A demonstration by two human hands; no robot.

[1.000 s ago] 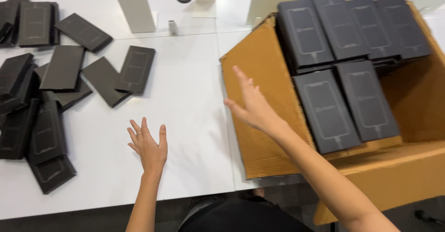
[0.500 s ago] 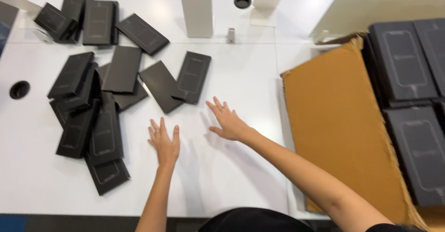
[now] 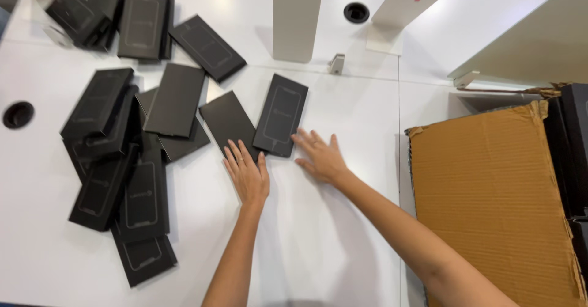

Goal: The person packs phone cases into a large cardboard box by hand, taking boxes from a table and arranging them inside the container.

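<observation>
Your left hand [image 3: 248, 173] lies flat and open, fingers spread, fingertips touching a plain black box [image 3: 228, 121] near the middle of the white bench [image 3: 331, 233]. Your right hand [image 3: 321, 157], also open and holding nothing, seems just to touch the near corner of a slim black box [image 3: 281, 114]. More black boxes [image 3: 119, 160] crowd the bench's left side. A cardboard flap [image 3: 490, 197] overhangs the right edge.

We see two flat black boxes [image 3: 281, 115] [image 3: 229, 122] lying side by side on white table (near edges at fingertips).
</observation>
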